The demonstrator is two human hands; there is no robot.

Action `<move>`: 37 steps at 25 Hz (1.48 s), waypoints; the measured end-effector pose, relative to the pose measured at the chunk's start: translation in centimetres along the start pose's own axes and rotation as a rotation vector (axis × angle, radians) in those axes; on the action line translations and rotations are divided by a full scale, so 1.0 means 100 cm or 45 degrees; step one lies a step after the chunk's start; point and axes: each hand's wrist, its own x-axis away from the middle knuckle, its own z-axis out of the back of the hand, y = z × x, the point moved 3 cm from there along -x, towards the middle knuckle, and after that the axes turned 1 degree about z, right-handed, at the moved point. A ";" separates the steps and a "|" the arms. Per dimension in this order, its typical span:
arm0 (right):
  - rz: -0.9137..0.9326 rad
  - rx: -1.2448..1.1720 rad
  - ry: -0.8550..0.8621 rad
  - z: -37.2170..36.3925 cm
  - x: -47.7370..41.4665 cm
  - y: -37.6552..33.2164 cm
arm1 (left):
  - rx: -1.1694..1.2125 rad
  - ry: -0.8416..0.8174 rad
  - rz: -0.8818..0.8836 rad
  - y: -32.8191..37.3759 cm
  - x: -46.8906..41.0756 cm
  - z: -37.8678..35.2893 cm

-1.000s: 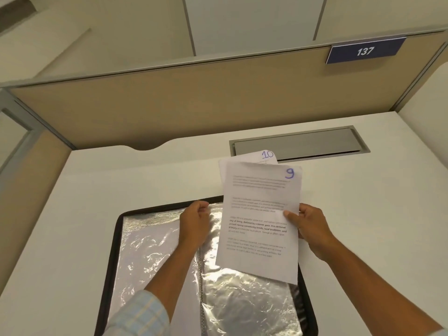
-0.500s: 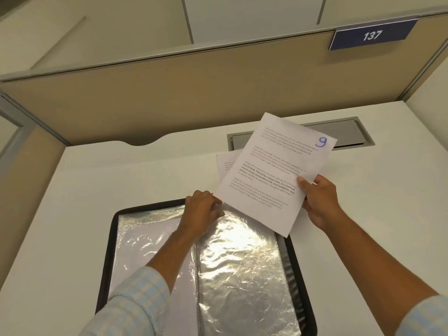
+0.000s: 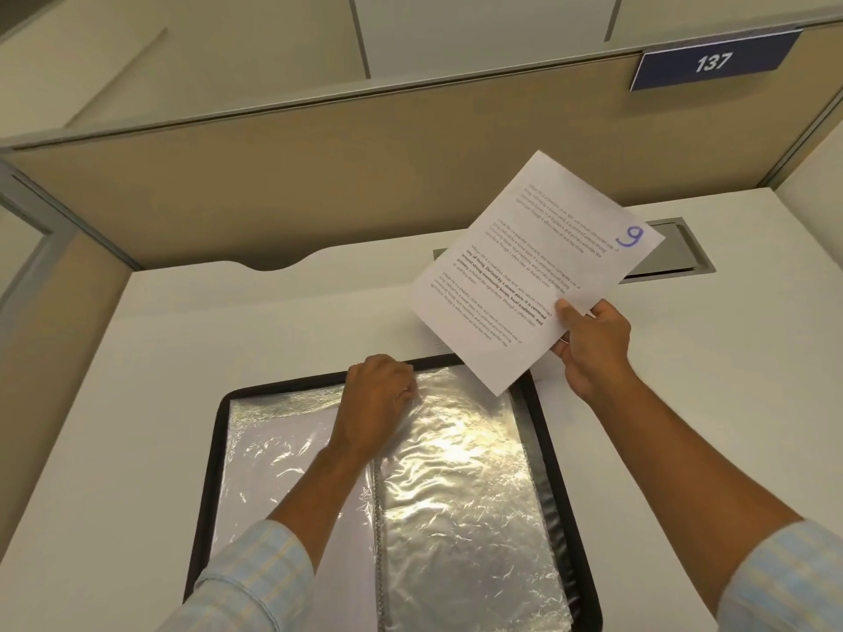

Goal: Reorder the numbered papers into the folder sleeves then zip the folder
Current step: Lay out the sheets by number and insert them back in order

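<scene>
A black zip folder (image 3: 207,485) lies open on the white desk, its shiny clear sleeves (image 3: 460,485) facing up. My left hand (image 3: 378,399) pinches the top edge of the right-hand sleeve near the spine. My right hand (image 3: 588,344) holds the paper numbered 9 (image 3: 524,275) by its lower right edge, lifted and tilted above the folder's far right corner. Just under that sheet's lower edge, a sliver of another paper (image 3: 433,342) shows on the desk; its number is hidden.
A grey cable hatch (image 3: 675,253) is set into the desk behind the raised paper. A tan partition (image 3: 319,184) with a blue sign reading 137 (image 3: 711,61) closes the back. Partitions also flank the desk left and right.
My right hand has lifted paper 9 up and to the right, turning it clockwise and covering paper 10. My left hand has stayed at the sleeve's top edge.
</scene>
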 end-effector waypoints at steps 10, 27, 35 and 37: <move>0.080 -0.020 -0.060 -0.057 -0.007 -0.003 | -0.030 -0.080 0.024 0.006 0.009 -0.010; 0.299 0.463 -0.283 -0.071 -0.003 0.031 | 0.001 0.018 -0.054 0.001 0.015 -0.014; 0.261 0.443 -0.264 -0.080 -0.002 0.036 | 0.066 0.022 -0.083 0.009 0.013 -0.016; 0.266 0.493 -0.303 -0.077 -0.001 0.038 | 0.101 0.024 -0.031 0.007 0.010 -0.013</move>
